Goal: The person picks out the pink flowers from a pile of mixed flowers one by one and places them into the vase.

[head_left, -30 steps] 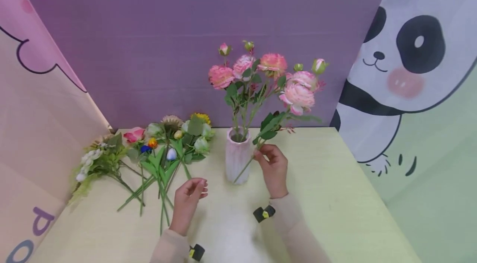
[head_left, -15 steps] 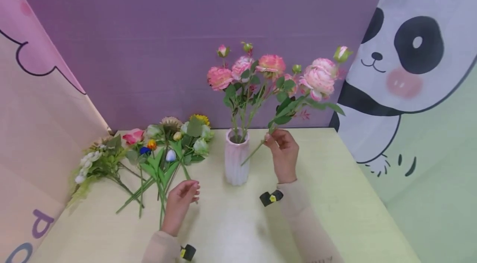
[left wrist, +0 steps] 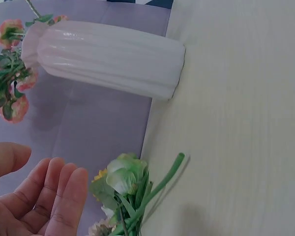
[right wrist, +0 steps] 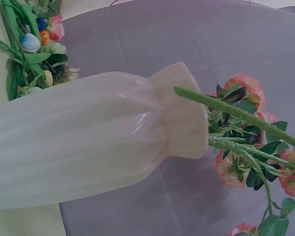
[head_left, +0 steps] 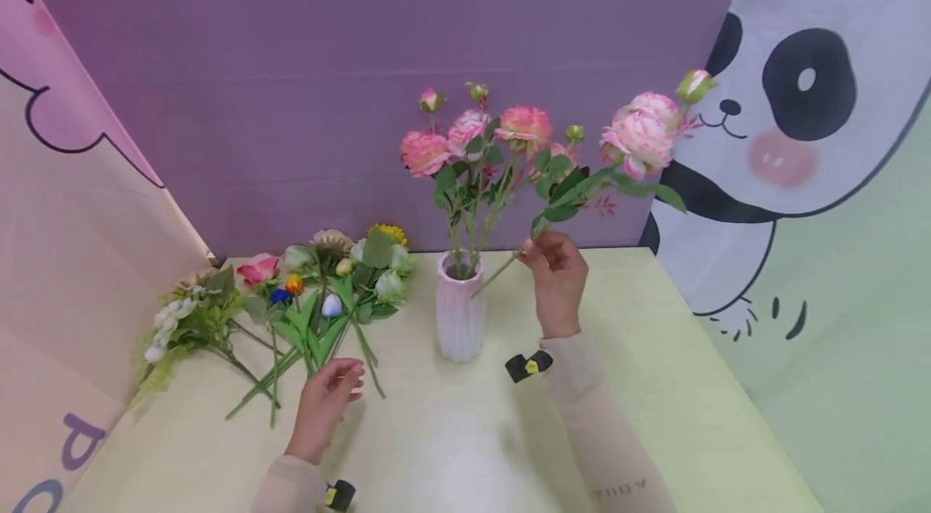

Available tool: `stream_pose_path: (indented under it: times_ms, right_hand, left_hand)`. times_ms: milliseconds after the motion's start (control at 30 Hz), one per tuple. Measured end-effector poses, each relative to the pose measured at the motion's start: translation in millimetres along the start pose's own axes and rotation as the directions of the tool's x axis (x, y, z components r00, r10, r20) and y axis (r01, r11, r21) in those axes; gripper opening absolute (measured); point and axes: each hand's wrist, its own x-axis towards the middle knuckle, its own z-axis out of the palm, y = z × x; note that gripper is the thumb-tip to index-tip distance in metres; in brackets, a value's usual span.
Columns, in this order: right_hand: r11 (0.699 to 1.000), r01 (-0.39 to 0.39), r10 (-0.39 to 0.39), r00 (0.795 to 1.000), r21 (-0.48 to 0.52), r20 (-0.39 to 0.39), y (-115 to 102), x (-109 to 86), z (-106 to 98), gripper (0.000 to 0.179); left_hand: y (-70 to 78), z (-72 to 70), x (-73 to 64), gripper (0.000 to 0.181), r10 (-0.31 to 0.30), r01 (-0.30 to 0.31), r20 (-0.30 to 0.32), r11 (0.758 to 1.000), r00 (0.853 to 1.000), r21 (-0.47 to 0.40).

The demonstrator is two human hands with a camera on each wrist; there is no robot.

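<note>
Right hand (head_left: 560, 284), right of centre in the head view: thumb and fingertips pinch a peony stem (head_left: 500, 272) just below its leaves (head_left: 570, 194). Its pale-pink bloom (head_left: 643, 133) leans to the upper right. Left hand (head_left: 326, 408), lower left of centre: fingers loosely bent, thumb apart from them in the left wrist view, nothing held.

The vase (head_left: 461, 319) stands upright at mid-frame on the table (head_left: 691, 408), pink flowers (head_left: 525, 127) already in it. In the right wrist view we find the stem's lower end (right wrist: 181, 92) overlapping the vase's neck; outside it, by our reading. Whether they touch, we cannot tell. Loose flowers (head_left: 331, 305) lie at left.

Our judgement on getting it in: raise the lower end clear of the rim (head_left: 458, 279) first, then tip the stem nearer upright, since at this slant it would likely butt the outer wall. We would pick a gap between the standing stems and lower slowly, sliding the pinch upward. The bloom looks top-heavy and could swing into its neighbours; leaves may snag. With the left hand free, we would have it steady the vase.
</note>
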Motion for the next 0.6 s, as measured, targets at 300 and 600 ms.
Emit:
stream_pose_path:
  times_ms: [300,600]
  right_hand:
    - [0.998,0.064,-0.064,0.998,0.013,-0.029,-3,14.0,13,0.016]
    - [0.997,0.067,-0.066,0.998,0.042,-0.024,-6,20.1,21,0.016]
  left_hand:
    - [-1.2,-9.9,-2.4,0.026,0.005,-0.005,-0.029,1.000,1.000,0.002]
    - [-2.4,-15.0,-2.8,0.027,0.005,-0.005,-0.023,1.000,1.000,0.006]
